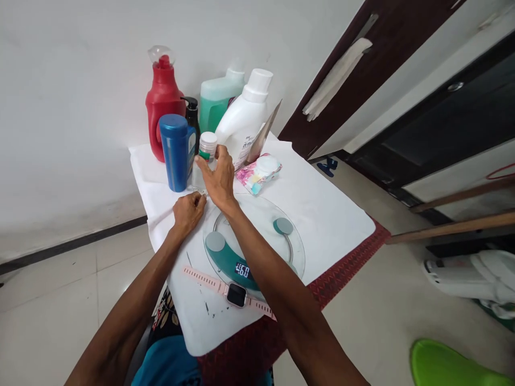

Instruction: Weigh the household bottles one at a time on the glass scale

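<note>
A small clear bottle with a white cap and a green label stands behind the glass bathroom scale. My right hand grips it from the near side, thumb on the left and fingers on the right. Low by the bottle's base, my left hand rests with its fingers closed; what they pinch, if anything, is hidden. Just left of the bottle is a blue tumbler-shaped container. Nearer me lie the glass scale, its display lit, and a pink-strapped smartwatch, partly under my right forearm.
Along the wall stand a red jug, a black pump bottle, a green-liquid bottle and a white detergent bottle. A wipes pack lies before a leaning pouch. White cloth covers the table.
</note>
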{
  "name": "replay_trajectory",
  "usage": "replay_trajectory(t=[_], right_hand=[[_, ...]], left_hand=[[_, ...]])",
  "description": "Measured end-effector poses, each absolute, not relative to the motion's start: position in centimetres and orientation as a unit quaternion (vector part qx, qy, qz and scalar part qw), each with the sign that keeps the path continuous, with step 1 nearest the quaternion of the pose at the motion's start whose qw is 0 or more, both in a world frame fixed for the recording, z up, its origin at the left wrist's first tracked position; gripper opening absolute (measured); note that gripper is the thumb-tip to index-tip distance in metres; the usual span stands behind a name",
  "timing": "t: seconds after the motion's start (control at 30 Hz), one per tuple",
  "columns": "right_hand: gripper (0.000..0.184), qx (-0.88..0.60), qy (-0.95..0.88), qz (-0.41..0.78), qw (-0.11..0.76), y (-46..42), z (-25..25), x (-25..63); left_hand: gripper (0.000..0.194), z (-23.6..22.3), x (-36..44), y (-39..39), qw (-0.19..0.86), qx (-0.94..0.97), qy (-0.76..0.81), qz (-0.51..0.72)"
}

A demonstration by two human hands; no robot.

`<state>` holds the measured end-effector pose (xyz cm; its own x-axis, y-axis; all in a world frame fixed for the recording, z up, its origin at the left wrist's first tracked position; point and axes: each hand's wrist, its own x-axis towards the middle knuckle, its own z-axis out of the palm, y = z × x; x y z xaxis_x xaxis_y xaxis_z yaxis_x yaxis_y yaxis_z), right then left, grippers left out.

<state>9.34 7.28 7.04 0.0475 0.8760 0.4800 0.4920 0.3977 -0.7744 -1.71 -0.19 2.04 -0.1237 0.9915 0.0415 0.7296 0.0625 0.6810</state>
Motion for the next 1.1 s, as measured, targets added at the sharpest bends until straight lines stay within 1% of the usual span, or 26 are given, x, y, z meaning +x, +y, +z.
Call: replay_trajectory(t=[0.07,0.23,0.37,0.47,0.57,0.8,0.9,1.1], right_hand=[[0.041,-0.515,-0.664,0.184,0.509,7.7,6.7,9.6],[0.046,-0.493,-0.650,0.194,0.545,7.1,7.0,11.6],[0.047,-0.452,-0.649,0.177,0.585,4.3,9.5,14.5],[0.046,-0.452,-0.654,0.163,0.584,0.9,11.9,17.7],[0.042,-0.469,-0.657,0.147,0.572,-2.8,13.0,20.7],[0.041,-0.517,-0.646,0.127,0.547,-8.2,12.0,23.4],[0.037,-0.534,-0.637,0.134,0.539,-9.0,11.6,23.6],[0.037,-0.534,-0.627,0.145,0.548,-9.4,10.7,24.0]], left_hand=[[0.034,2.3,-1.5,-0.2,0.216,0.633,0.700,0.251],[0.031,2.8,-1.0,-0.6,0.197,0.657,0.702,0.192],[0.031,2.8,-0.8,-0.7,0.195,0.664,0.701,0.174],[0.032,2.8,-0.8,-0.7,0.195,0.664,0.701,0.170],[0.032,2.8,-0.8,-0.7,0.190,0.669,0.698,0.170],[0.033,2.4,-0.9,-0.6,0.174,0.664,0.704,0.183],[0.031,2.1,-0.9,-0.5,0.173,0.659,0.703,0.204],[0.028,2.0,-0.9,-0.3,0.174,0.648,0.707,0.224]])
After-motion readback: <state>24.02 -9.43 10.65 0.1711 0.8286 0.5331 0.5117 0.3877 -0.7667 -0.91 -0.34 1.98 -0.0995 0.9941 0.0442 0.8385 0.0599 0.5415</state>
